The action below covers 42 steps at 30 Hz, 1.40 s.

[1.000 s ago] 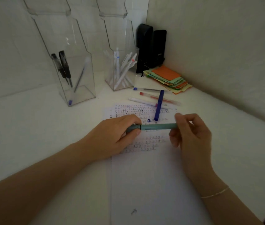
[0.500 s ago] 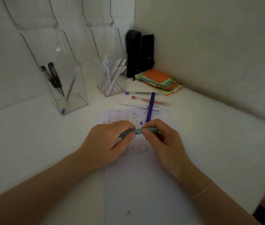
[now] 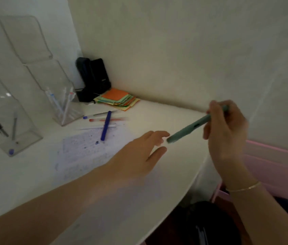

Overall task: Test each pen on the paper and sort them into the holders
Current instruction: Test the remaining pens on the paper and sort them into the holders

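Nearest the camera, the left hand [image 3: 139,152] reaches out flat over the white worktop [image 3: 24,183], fingers straight and slightly spread, holding nothing; its fingertips sit just beside the near end of the teal pen [image 3: 189,129] without clearly touching it. The right hand [image 3: 226,131] pinches that pen at its far end, fingers curled round the barrel, so the pen slants down and to the left above the worktop's right edge.

The pen looks light and rigid, a smooth matte plastic cylinder with a dark slot midway. It should be easy to hold with a fingertip pinch; gripping nearer the middle would likely steady it better than the far end does. Whether its cap is on cannot be told through the blur.

Farther back lies the paper [image 3: 90,149], thin and limp, covered in small ink marks. A blue pen [image 3: 106,125] rests across its top edge, over a white one, with a red pen [image 3: 107,119] and a blue-capped one just behind.

Beyond stand two clear, hard-walled holders, probably acrylic: the left holder [image 3: 21,128] with dark pens, the right holder [image 3: 65,103] with white ones. A stack of coloured notes [image 3: 118,99] lies in the corner.
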Each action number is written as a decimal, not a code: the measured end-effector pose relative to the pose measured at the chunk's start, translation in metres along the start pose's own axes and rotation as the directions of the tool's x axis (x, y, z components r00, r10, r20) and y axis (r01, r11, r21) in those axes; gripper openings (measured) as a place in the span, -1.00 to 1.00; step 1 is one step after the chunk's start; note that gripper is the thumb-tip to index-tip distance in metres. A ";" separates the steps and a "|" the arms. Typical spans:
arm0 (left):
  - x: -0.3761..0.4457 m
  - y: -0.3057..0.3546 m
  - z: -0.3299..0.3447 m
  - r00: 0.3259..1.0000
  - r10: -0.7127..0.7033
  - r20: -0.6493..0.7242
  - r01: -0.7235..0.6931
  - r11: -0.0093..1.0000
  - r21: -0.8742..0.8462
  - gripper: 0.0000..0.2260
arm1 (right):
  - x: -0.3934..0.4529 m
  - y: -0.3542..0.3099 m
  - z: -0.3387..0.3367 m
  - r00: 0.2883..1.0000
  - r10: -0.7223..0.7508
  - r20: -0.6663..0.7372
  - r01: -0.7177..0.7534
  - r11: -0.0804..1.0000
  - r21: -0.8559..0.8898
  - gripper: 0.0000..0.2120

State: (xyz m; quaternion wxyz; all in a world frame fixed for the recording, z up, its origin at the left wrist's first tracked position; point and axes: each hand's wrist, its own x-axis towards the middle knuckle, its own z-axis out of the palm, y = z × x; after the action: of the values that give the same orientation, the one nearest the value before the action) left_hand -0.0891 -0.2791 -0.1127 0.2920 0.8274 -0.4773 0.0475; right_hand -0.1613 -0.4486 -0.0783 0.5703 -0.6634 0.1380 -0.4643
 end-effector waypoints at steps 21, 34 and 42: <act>0.068 0.036 0.108 0.985 0.013 0.170 -0.040 0.987 0.153 -0.58 | -0.080 0.255 -0.172 0.538 0.843 0.005 -0.379 0.247 -0.892 -0.80; 0.068 0.038 0.108 0.995 0.028 0.092 -0.041 0.990 0.137 -0.63 | -0.017 0.155 -0.122 0.964 0.225 -0.144 -0.265 0.729 -0.631 -0.79; 0.061 0.036 0.054 0.989 -0.079 -0.129 0.061 0.989 -0.134 -0.82 | 0.014 0.027 -0.001 0.953 -0.280 0.120 0.304 0.896 -0.325 -0.82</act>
State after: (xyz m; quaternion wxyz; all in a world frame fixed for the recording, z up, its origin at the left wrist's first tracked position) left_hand -0.0964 -0.3680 -0.1199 0.3780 0.8179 -0.4293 0.0613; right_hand -0.1451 -0.4672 -0.0961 0.3758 -0.7806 0.0949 -0.4903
